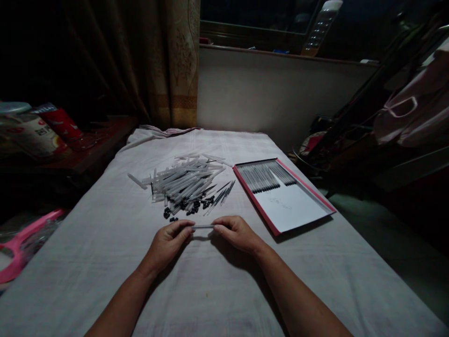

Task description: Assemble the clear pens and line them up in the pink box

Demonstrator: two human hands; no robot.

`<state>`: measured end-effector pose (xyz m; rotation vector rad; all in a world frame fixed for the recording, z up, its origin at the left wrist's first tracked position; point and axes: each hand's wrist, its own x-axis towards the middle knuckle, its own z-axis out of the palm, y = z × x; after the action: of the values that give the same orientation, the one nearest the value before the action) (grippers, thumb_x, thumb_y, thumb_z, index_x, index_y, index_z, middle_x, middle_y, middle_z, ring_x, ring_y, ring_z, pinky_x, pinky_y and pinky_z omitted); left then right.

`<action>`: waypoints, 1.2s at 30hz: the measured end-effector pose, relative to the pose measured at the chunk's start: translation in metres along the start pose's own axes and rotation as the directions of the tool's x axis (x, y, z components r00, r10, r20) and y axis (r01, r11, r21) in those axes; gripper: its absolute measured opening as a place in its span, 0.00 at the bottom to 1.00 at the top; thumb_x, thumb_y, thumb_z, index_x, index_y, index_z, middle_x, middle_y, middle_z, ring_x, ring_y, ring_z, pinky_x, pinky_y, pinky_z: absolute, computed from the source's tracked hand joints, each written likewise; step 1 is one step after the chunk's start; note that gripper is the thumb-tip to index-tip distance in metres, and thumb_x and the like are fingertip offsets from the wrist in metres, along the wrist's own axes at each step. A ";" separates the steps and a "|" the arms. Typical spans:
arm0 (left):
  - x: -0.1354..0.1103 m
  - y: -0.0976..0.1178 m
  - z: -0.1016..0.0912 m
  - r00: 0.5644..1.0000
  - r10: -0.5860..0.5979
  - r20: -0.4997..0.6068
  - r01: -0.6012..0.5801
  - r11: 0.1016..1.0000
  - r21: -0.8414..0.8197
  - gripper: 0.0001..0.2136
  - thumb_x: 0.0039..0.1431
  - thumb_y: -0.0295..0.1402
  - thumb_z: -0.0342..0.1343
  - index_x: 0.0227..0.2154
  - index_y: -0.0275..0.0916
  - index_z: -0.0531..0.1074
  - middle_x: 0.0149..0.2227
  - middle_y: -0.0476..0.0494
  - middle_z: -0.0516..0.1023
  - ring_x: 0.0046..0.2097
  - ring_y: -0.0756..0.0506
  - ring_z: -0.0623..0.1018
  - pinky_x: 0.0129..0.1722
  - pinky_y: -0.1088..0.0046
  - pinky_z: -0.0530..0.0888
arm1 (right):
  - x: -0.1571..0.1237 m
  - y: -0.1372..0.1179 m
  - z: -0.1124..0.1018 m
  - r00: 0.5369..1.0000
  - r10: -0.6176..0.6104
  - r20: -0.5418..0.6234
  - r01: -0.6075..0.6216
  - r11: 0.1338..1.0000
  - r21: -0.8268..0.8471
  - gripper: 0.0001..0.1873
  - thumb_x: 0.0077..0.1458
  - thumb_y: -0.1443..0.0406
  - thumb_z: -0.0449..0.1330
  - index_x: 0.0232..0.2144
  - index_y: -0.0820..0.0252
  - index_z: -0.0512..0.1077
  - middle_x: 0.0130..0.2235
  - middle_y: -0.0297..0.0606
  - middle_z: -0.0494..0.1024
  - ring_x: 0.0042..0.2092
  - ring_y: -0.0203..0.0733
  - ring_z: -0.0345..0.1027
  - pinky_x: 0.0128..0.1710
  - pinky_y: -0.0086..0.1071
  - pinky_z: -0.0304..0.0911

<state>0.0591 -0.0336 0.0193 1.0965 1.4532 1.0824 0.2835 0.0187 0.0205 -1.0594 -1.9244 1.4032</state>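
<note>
My left hand (170, 241) and my right hand (235, 231) pinch the two ends of one clear pen barrel (203, 227), held level just above the white cloth (210, 290). Both hands are closed on it. Just beyond them lies a heap of clear pen barrels (185, 180), with small black caps (182, 208) and thin refills (220, 194) along its near edge. To the right lies a shallow red-edged box (317, 194) with a row of finished pens (264, 177) at its far end.
A dark side table at the left carries tins and a red packet (61, 124). A pink plastic object (21, 243) lies at the lower left. Curtains hang behind. Clutter and bags (410, 117) fill the right side past the bed's edge.
</note>
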 end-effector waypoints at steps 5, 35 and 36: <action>-0.001 0.006 -0.002 0.999 -0.043 0.011 0.044 0.989 -0.140 0.31 0.40 0.56 0.67 0.41 0.36 0.77 0.37 0.39 0.82 0.31 0.46 0.79 0.28 0.72 0.75 | -0.002 0.001 -0.005 0.995 -0.016 -0.103 0.017 1.000 0.008 0.17 0.58 0.57 0.57 0.38 0.63 0.80 0.31 0.37 0.79 0.33 0.39 0.70 0.36 0.31 0.65; -0.003 -0.001 -0.003 0.995 -0.104 -0.005 0.103 0.988 -0.114 0.27 0.41 0.54 0.68 0.37 0.36 0.79 0.30 0.40 0.83 0.29 0.45 0.79 0.21 0.76 0.69 | -0.003 0.007 0.005 0.998 -0.029 -0.047 0.030 0.999 0.022 0.19 0.58 0.56 0.57 0.38 0.64 0.81 0.30 0.37 0.80 0.30 0.38 0.68 0.32 0.30 0.62; -0.003 -0.001 -0.004 0.995 -0.100 -0.005 0.099 0.989 -0.114 0.26 0.41 0.53 0.68 0.37 0.36 0.79 0.29 0.40 0.83 0.28 0.46 0.79 0.23 0.75 0.70 | -0.003 0.008 0.006 0.998 -0.034 -0.054 0.035 0.999 0.018 0.19 0.58 0.55 0.57 0.38 0.64 0.81 0.30 0.38 0.80 0.30 0.38 0.68 0.31 0.30 0.61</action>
<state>0.0557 -0.0368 0.0193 0.9296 1.4217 1.0874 0.2826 0.0143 0.0111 -1.0399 -1.8791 1.3579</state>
